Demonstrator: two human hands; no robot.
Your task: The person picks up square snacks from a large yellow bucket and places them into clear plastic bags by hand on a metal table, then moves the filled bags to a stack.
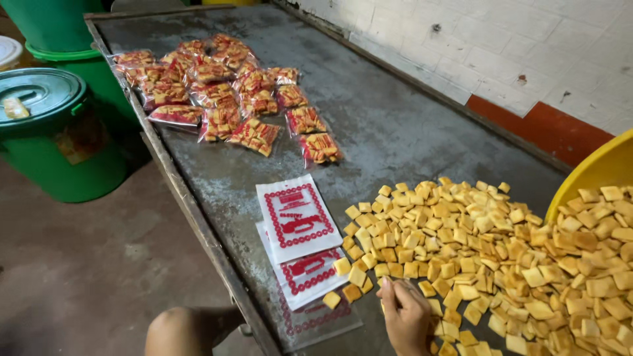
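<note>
A big loose pile of small square yellow crackers (488,250) covers the near right part of a grey metal table (389,125). My right hand (403,318) rests at the pile's near left edge, fingers curled down and pinching a few crackers. Just left of the hand lie empty clear bags with red print (297,221), stacked flat, with a few stray crackers on them. Farther back on the left sits a cluster of filled, sealed cracker bags (224,92). My left hand is out of sight.
A yellow tub (593,173) tips crackers onto the table at the right. A white tiled wall with a red base runs behind the table. Green lidded bins (49,125) stand on the floor to the left. My knee (188,331) shows beside the table edge.
</note>
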